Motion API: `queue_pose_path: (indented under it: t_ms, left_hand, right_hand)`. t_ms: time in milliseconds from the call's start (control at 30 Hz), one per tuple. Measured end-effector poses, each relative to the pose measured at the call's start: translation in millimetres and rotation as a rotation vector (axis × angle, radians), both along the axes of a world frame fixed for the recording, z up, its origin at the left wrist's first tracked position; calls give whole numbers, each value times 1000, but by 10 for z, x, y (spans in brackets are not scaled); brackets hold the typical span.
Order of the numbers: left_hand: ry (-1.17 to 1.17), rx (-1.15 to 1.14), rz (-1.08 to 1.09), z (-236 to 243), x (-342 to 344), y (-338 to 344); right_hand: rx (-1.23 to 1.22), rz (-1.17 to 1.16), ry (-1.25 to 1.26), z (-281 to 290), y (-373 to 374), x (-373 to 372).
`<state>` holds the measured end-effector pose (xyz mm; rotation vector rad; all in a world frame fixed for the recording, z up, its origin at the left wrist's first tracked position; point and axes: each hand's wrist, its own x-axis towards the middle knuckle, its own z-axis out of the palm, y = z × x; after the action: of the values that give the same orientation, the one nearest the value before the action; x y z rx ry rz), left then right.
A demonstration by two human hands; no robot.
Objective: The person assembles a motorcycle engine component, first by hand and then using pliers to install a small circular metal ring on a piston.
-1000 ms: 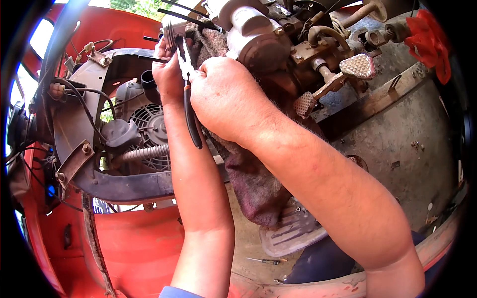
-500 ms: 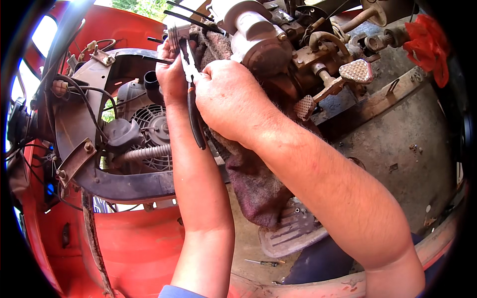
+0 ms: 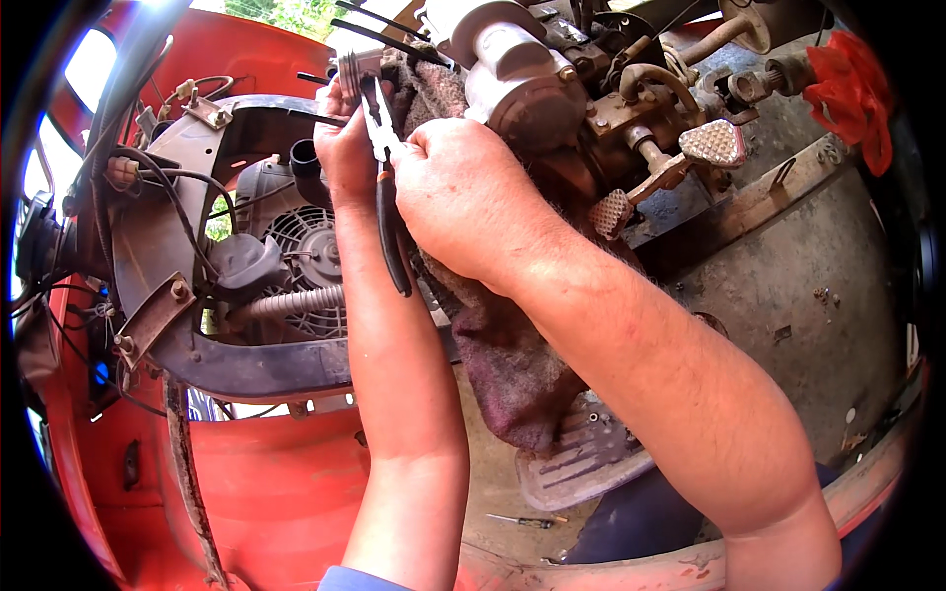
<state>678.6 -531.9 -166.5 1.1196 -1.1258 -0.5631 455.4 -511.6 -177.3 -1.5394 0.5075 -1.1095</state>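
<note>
Black-handled pliers [image 3: 386, 187] sit in the right hand [image 3: 463, 202], whose grip is pressed together around the upper handles; the metal jaws point up just above that grip, toward a small ridged metal part [image 3: 353, 67]. The left hand [image 3: 345, 148] lies just left of the pliers, its grip pinched shut on that ridged part at the top. A dark reddish rag [image 3: 503, 364] hangs below the right grip, draped from under the hand down toward a ribbed foot pedal [image 3: 586, 453]. Right of the right grip stand a grey motor housing [image 3: 517, 74] and two studded pedals [image 3: 711, 143]. Left of the left grip sits a round fan grille [image 3: 305, 256] inside red bodywork [image 3: 266, 483].
</note>
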Motion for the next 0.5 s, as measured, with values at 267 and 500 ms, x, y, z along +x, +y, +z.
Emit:
queue_pose_path:
  t_ms: [267,500]
  left_hand:
    - [-31,-2,21,7,1,-10]
    - [-55,-3,5,-5,56,-16]
  right_hand:
    - [126,57,22,116,-17,-62]
    - [0,53,-33,-51,-35,33]
